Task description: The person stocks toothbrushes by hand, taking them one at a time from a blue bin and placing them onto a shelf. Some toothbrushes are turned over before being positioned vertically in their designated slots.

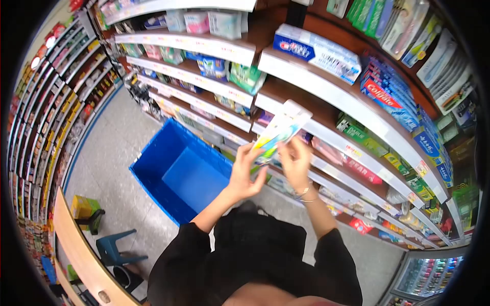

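A blister-type package [282, 125] with a white top and a yellow, green and blue lower part is held up before the shelves. My left hand [246, 173] grips its left edge between thumb and fingers. My right hand [296, 162] pinches its lower right side, a bracelet on that wrist. Below and left of my hands, a large blue crate [191, 176] stands on the floor, its visible inside bare.
Shelves [326, 76] with toothpaste boxes [317, 51] curve across the front and right. Hanging packs [408, 25] are at upper right. A teal stool [117, 247] and wooden counter [81, 250] stand lower left, a glass-fronted cooler [431, 275] lower right.
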`<state>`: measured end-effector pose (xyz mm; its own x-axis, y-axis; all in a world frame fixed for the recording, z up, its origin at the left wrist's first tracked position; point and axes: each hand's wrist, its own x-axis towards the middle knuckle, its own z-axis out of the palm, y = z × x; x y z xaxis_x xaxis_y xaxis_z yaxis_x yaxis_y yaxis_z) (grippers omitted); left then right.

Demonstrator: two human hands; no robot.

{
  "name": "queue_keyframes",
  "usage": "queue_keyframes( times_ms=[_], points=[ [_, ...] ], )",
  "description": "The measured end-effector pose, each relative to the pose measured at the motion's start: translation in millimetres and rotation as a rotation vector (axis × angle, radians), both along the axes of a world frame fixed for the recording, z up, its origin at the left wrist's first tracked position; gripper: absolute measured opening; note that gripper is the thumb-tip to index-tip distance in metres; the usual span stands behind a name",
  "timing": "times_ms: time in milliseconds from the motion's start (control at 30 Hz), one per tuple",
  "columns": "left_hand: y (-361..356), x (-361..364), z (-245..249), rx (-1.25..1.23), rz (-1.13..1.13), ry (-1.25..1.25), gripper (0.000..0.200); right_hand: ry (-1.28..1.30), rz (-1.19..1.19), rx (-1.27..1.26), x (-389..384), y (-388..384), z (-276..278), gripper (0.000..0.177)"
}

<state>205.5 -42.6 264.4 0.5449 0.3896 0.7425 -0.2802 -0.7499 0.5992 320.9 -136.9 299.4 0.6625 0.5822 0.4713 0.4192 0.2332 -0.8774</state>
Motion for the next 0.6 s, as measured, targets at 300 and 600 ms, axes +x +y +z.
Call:
queue_keyframes(
  times_ms=[300,600],
  points=[
    [11.2,80.9,147.0,0.384,0.127,-0.314,0.062,-0.358,-0.107,0.321,79.4,38.7,209.5,0.019],
    [57.0,161.5,204.3,0.494,0.246,-0.334,0.058,-0.579,-0.598,0.089,182.3,113.2,301.6,0.038]
  ],
)
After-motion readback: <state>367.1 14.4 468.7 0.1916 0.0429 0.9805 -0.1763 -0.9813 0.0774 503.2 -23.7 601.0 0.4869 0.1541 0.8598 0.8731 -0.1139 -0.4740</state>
